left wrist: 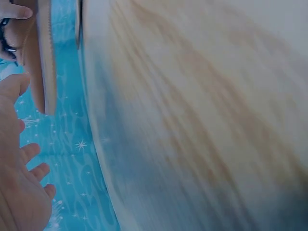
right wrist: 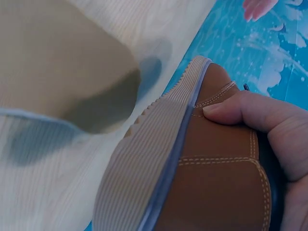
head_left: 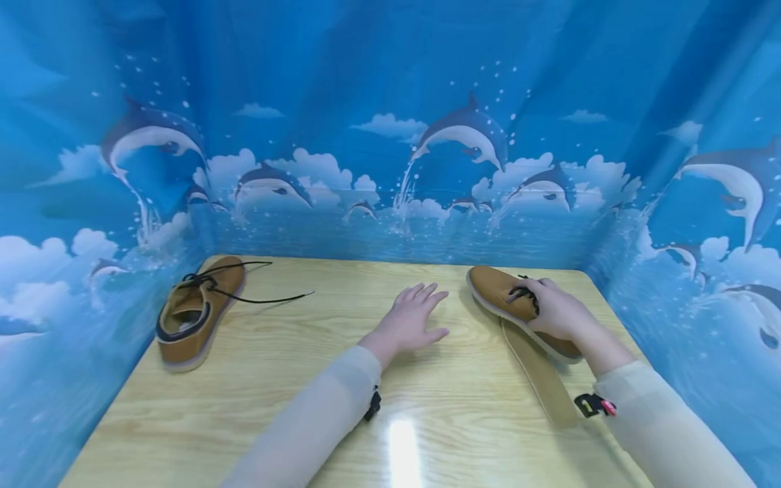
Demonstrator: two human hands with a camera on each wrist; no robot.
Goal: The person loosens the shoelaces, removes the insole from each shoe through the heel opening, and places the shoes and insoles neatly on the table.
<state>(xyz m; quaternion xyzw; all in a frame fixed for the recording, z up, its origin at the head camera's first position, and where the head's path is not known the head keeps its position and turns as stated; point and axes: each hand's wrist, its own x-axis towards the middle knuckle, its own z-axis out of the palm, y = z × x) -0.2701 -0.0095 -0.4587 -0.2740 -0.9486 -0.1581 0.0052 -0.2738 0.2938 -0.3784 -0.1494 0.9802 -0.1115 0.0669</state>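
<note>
My right hand [head_left: 558, 308] grips a brown lace-up shoe [head_left: 495, 285] across its upper, near the black laces, on the right of the table. In the right wrist view, the thumb presses the shoe's side [right wrist: 216, 187] and the ridged pale sole [right wrist: 139, 163] shows. Below the shoe is a flat tan strip [head_left: 546, 383] with a rounded end, partly covered by it in the head view. My left hand [head_left: 407, 322] reaches over the middle of the table, fingers spread, holding nothing; the left wrist view shows its fingers apart from the shoe [left wrist: 36, 72].
A matching brown shoe [head_left: 228, 279] stands at the table's back left, its black laces [head_left: 274, 300] trailing over the wood. The wooden table [head_left: 293, 379] is bordered at the back and sides by a blue dolphin-print curtain [head_left: 390, 224].
</note>
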